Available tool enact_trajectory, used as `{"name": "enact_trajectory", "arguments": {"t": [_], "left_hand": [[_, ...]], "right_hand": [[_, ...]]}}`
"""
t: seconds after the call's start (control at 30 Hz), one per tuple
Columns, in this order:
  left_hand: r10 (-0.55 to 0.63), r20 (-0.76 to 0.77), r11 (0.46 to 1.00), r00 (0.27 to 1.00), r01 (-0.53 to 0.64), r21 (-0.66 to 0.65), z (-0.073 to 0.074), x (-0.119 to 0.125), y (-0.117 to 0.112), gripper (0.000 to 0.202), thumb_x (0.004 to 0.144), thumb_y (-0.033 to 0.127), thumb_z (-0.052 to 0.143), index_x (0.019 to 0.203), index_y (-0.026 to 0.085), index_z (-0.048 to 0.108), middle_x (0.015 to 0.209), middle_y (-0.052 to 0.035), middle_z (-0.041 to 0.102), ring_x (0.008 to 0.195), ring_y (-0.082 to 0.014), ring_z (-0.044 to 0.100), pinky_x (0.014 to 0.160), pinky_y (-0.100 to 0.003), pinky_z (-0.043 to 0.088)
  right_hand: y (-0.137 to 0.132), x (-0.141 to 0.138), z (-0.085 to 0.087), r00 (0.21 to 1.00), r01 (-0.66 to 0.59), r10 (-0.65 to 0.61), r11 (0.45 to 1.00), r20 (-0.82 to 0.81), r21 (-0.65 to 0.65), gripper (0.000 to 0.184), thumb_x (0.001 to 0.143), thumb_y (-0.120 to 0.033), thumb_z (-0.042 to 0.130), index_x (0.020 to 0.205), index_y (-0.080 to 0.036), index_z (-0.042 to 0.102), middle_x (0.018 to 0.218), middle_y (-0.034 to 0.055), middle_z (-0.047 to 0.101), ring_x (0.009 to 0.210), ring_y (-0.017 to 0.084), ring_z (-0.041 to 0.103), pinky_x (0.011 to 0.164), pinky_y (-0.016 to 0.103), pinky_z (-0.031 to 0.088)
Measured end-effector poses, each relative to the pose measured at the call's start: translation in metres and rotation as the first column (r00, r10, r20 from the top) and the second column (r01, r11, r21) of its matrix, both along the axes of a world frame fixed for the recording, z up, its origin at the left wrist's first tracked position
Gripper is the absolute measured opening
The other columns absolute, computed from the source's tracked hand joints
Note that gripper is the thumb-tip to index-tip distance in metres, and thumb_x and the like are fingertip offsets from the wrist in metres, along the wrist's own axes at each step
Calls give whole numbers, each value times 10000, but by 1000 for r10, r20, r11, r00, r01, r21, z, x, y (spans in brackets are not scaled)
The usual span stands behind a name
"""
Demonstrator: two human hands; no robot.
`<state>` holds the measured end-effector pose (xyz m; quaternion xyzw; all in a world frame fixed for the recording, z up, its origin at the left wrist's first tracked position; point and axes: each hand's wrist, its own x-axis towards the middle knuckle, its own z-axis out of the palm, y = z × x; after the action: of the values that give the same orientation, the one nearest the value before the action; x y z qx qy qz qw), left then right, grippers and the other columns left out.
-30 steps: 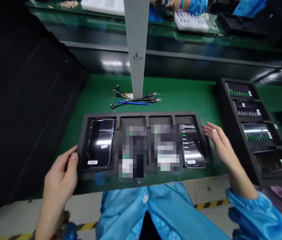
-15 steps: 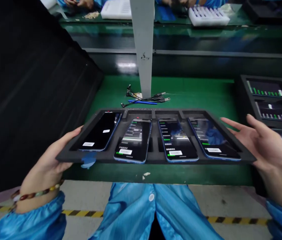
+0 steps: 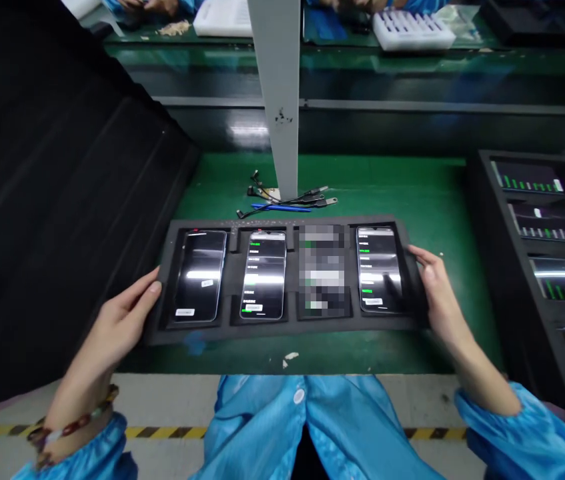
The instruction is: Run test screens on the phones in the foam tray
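A black foam tray [image 3: 282, 328] lies on the green bench in front of me, with several smartphones side by side in its slots. The leftmost phone [image 3: 199, 275] has a dark screen; the second phone [image 3: 263, 275] and the rightmost phone [image 3: 378, 277] show lit text. My left hand [image 3: 121, 319] grips the tray's left edge, thumb on top. At the tray's right edge my right hand [image 3: 435, 299] holds on, fingers curled round the rim. Both sleeves are blue.
A grey post [image 3: 278, 100] stands behind the tray, with black cables and a blue pen [image 3: 282, 207] at its foot. Another black tray [image 3: 542, 220] of lit phones sits at the right. A large black panel [image 3: 47, 200] fills the left. Other people's hands work at the far bench.
The tray was lifted and tilted toward me half a second ago; now it is lower and further from me, on the green bench. Both hands have closed on its ends.
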<state>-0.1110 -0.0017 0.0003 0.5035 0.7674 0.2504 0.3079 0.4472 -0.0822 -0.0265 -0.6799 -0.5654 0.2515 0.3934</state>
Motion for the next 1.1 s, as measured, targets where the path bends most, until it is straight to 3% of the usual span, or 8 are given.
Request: {"name": "enact_trajectory", "arguments": {"t": [0.13,0.27,0.43,0.57,0.67,0.77,0.93,1.1], "left_hand": [[-23,-269,983,963,71,168,-9,24,-6,827,1001,750,613,1529,119,696,1543,-202,712,1491,-437,624,1345,-645,421],[-190,-501,805,845,426,413,7,60,-9,565,1066,530,625,1513,191,689,1559,-176,690,1478,-386,618,1340,-601,364],[-613,-539,535,578,805,256,10,92,1,439,1045,520,657,1413,305,764,1209,-79,845,1260,-334,728,1236,-534,414],[-678,-532,455,507,858,238,8,103,8,368,1025,505,700,1311,300,809,1167,-67,861,1223,-323,746,1251,-552,387],[-720,-504,388,476,879,276,12,101,6,308,992,468,755,1241,304,831,1166,-71,847,1159,-306,763,1228,-542,407],[-765,-453,368,458,888,277,16,98,5,280,988,465,755,1216,324,836,1164,-59,843,1152,-310,768,1232,-554,407],[-675,-491,460,550,835,303,19,106,13,324,1027,495,691,1260,314,824,1167,-72,832,1158,-318,766,1208,-550,426],[-687,-543,407,483,875,262,17,114,21,368,1061,498,668,1340,279,767,1177,-82,828,1228,-318,748,1242,-538,404]], "right_hand": [[-3,-13,3,966,14,-45,992,255,124,583,1142,-565,498,1672,-323,498,1715,138,552,1656,406,413,1374,728,292],[-4,-11,15,916,-221,196,975,350,33,504,1135,-496,524,1608,-334,591,1560,126,692,1591,413,508,1296,706,382],[5,-30,25,876,-382,341,922,340,59,385,1145,-451,499,1446,-341,712,1266,87,838,1318,366,716,1207,657,466],[20,-72,34,804,-532,505,847,314,1,459,1170,-437,502,1597,-303,603,1582,89,721,1588,355,545,1314,658,373],[23,-83,37,768,-607,588,795,254,-2,394,1181,-402,493,1530,-307,649,1439,47,807,1520,320,610,1337,647,344],[15,-69,38,810,-568,548,822,207,46,372,1179,-412,477,1453,-322,711,1379,45,821,1428,311,673,1287,619,416],[2,-35,33,958,-133,110,988,264,75,409,1188,-405,436,1451,-317,736,1460,92,766,1509,340,611,1263,626,440],[-3,-25,23,941,-153,133,988,311,39,370,1188,-398,468,1396,-325,764,1411,57,800,1444,327,662,1255,613,448]]}}
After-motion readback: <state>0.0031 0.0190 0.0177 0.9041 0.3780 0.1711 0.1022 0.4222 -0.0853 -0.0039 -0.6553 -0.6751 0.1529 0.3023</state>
